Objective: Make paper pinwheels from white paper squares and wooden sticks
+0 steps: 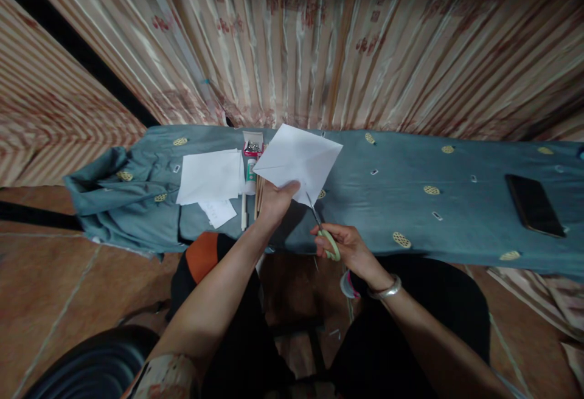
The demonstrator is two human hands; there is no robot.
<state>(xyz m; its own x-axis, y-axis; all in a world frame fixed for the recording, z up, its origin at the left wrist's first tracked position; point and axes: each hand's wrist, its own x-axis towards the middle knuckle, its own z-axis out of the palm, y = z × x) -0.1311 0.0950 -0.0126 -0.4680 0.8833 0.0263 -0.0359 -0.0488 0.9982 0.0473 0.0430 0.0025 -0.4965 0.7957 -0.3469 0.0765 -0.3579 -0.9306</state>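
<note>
A square sheet of white paper (pixel 301 159) is held up cornerwise above the table edge, with crease lines running across it. My left hand (pixel 276 201) pinches its lower left side, thumb on top and fingers hidden underneath. In my right hand (pixel 344 244) are scissors (pixel 331 246) with pale green handles, my fingers around the loops. The blades point up and away, meeting the paper near its lowest corner. How far they have cut in I cannot tell.
Left of the paper lie white sheets (pixel 207 174), a marked paper scrap (pixel 219 211), a glue stick (pixel 250 177), a white pen (pixel 244 211), wooden sticks (pixel 259 195) and a small red box (pixel 253 145) of metal bits. A phone (pixel 533 204) rests far right on the teal cloth (pixel 347 216).
</note>
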